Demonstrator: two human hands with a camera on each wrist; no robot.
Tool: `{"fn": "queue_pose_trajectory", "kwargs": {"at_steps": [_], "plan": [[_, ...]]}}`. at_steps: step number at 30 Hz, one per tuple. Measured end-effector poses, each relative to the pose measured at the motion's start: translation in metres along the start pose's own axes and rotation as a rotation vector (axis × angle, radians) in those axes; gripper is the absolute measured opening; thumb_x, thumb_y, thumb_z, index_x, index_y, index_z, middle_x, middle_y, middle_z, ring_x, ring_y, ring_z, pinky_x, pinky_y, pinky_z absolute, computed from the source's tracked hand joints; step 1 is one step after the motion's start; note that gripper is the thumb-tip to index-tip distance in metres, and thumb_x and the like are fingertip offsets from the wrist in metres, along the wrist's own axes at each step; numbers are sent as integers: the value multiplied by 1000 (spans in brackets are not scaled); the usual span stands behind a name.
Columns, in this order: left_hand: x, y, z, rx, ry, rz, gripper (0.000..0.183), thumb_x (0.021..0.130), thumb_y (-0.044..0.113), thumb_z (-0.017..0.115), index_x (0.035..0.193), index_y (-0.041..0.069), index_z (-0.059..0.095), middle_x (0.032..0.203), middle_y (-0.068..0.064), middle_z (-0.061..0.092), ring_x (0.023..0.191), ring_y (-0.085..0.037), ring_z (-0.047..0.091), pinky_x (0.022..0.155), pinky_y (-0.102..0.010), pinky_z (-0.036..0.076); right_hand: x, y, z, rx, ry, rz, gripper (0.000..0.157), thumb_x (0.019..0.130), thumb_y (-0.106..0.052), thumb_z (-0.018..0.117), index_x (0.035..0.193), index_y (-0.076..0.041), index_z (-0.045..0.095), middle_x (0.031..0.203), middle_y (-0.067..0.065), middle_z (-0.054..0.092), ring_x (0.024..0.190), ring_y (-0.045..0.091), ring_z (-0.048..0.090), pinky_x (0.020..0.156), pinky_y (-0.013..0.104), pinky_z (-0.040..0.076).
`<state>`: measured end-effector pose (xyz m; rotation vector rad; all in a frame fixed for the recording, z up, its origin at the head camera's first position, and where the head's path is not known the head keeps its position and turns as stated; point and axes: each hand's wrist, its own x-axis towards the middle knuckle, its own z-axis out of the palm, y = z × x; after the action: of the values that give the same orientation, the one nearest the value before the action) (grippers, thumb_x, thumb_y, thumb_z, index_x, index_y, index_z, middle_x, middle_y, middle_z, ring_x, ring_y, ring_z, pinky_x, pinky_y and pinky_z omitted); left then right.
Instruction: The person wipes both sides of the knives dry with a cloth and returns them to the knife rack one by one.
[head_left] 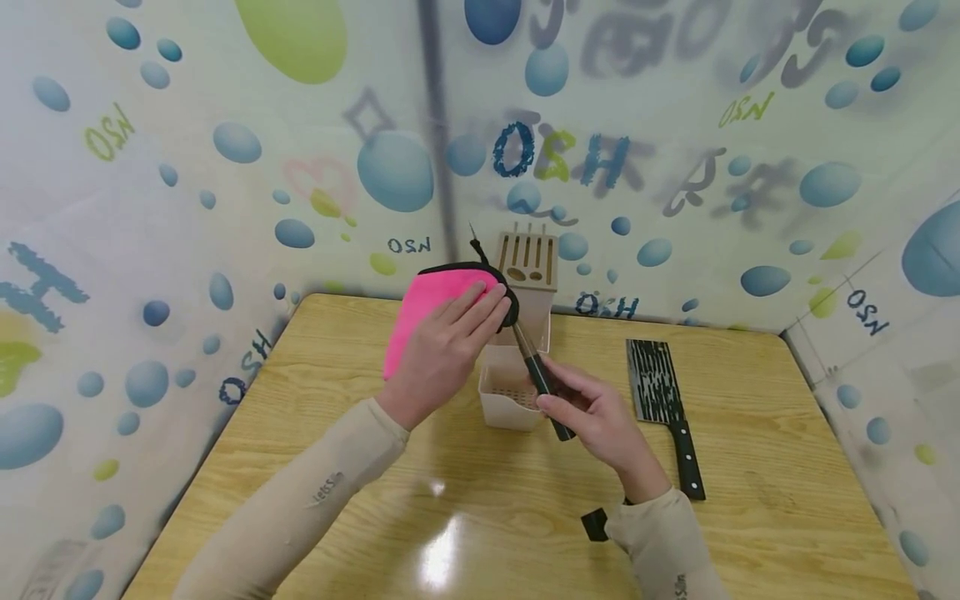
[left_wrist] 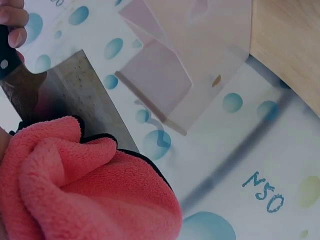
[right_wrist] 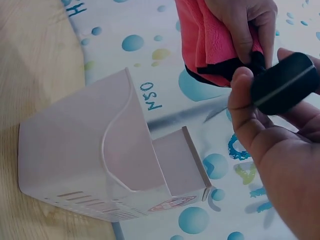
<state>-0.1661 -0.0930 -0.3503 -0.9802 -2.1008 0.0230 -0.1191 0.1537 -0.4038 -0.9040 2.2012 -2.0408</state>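
My left hand (head_left: 442, 342) holds a pink cloth (head_left: 411, 312) with black edging, pinched over the blade of a knife. The knife's black handle (head_left: 551, 400) is gripped by my right hand (head_left: 600, 421). In the left wrist view a broad, stained metal blade (left_wrist: 92, 95) shows beside the folded cloth (left_wrist: 100, 185). Its middle lies hidden under the cloth in the head view. The right wrist view shows the handle's butt end (right_wrist: 284, 84) between thumb and fingers, with the blade tip (right_wrist: 216, 113) past the cloth.
Behind the knife, a pale knife holder (head_left: 517, 417) with a slotted top (head_left: 528, 258) stands on the wooden table (head_left: 360, 500). To the right lies a black-handled cleaver (head_left: 656, 383). A small black object (head_left: 595, 525) shows by the right wrist. Patterned sheeting (head_left: 300, 125) surrounds the table.
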Motion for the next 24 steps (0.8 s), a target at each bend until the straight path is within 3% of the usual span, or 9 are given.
{"fn": "queue_pose_trajectory", "kwargs": {"at_steps": [8, 11, 18, 24], "plan": [[-4, -11, -3, -29, -8, -8, 45, 92, -10, 67, 136, 0, 66, 141, -13, 65, 132, -31, 60, 111, -40, 50, 1, -2, -3, -119, 67, -44, 53, 93, 11, 67, 145, 6, 55, 116, 24, 65, 90, 14, 63, 71, 21, 57], [-7, -14, -4, -37, -19, -15, 44, 94, -9, 65, 137, 0, 66, 140, -14, 65, 132, -32, 60, 111, -40, 50, 1, -4, -6, -172, 84, -27, 55, 92, 10, 69, 145, 4, 56, 118, 22, 65, 91, 15, 61, 72, 21, 56], [-12, -20, -8, -41, -15, -24, 44, 95, -10, 62, 137, 0, 65, 140, -15, 65, 132, -32, 61, 110, -41, 51, 2, -9, -12, -266, 82, 104, 53, 93, 3, 71, 144, 2, 58, 126, 20, 66, 100, 20, 64, 82, 20, 57], [-16, -26, -13, -46, -6, -29, 47, 92, -12, 64, 138, -1, 64, 140, -16, 65, 131, -33, 61, 110, -42, 51, 1, -6, -15, -333, 91, 81, 51, 91, 0, 74, 141, 0, 62, 119, 19, 69, 87, 22, 64, 68, 26, 57]]}}
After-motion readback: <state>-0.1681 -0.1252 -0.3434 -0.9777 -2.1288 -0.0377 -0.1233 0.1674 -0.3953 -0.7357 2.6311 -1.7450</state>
